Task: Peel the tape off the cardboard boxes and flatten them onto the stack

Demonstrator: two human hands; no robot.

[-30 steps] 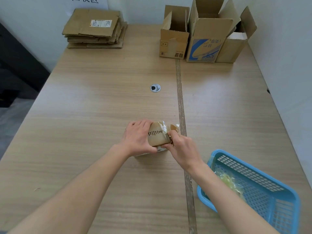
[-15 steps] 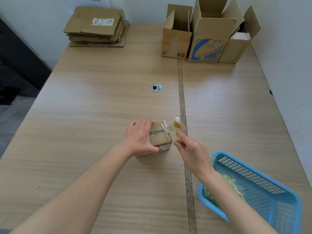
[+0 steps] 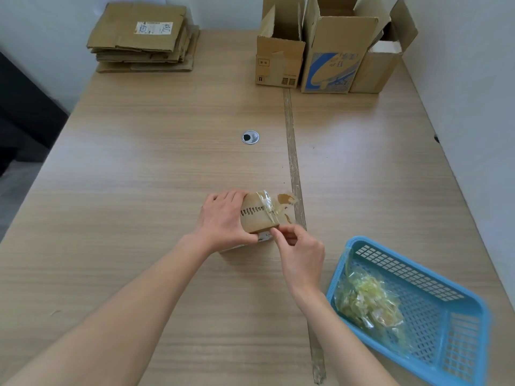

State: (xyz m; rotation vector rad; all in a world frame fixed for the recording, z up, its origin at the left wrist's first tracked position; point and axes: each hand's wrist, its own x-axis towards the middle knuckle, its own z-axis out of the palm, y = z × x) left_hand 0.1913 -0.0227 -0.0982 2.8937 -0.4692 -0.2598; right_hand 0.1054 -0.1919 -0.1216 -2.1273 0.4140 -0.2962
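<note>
Both hands' fingers on small box [image 3: 257, 215], R [image 3: 299, 253] prob. pinching tape [image 3: 271, 208].

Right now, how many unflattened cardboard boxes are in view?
4: three open boxes at the table's far edge, and a small box between the hands.

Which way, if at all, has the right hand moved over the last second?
Yes. The right hand has moved toward the person along the table seam, its fingertips pinching tape at the small box's near corner.
</note>
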